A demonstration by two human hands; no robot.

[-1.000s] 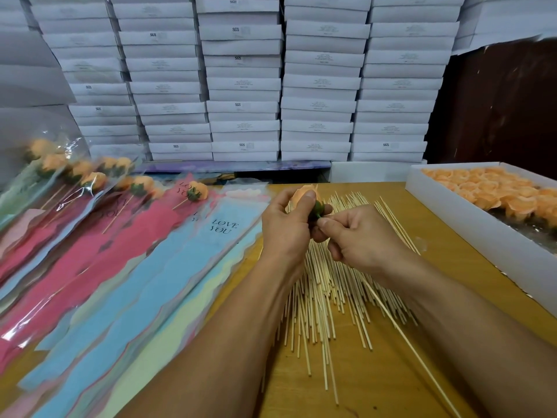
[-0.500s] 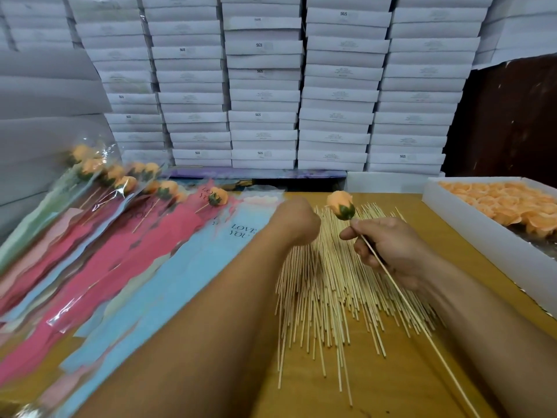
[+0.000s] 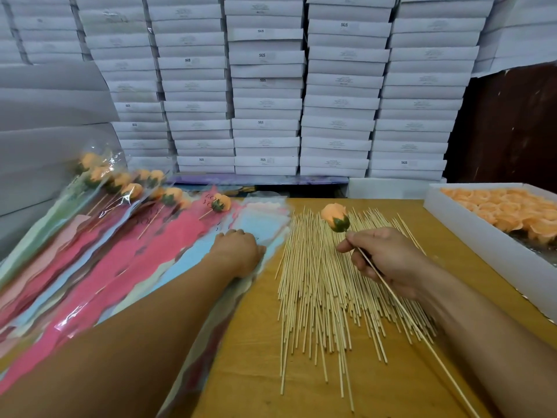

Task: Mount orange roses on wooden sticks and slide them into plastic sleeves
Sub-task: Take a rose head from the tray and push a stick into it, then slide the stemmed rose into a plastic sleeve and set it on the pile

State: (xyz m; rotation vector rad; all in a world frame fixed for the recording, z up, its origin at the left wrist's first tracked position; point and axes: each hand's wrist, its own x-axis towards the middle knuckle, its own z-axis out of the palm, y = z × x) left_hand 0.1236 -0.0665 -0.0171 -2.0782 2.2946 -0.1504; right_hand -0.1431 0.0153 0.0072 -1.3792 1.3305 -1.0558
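Observation:
My right hand (image 3: 388,260) pinches a long wooden stick (image 3: 422,333) with an orange rose (image 3: 334,220) mounted on its top end, held over the pile of loose sticks (image 3: 313,300). My left hand (image 3: 238,251) lies on the top blue plastic sleeve (image 3: 193,257) of the fanned stack. Its fingers curl down onto the sleeve and its thumb sits at the sleeve's right edge. Several roses in sleeves (image 3: 129,188) lie at the far left.
An open white box (image 3: 470,236) of loose orange roses (image 3: 512,212) stands at the right on the wooden table (image 3: 250,372). Stacks of flat white boxes (image 3: 265,101) fill the wall behind. A dark panel is at the back right.
My left hand let go of the rose and moved left and down onto the blue sleeve. My right hand alone now holds the stick with the mounted rose.

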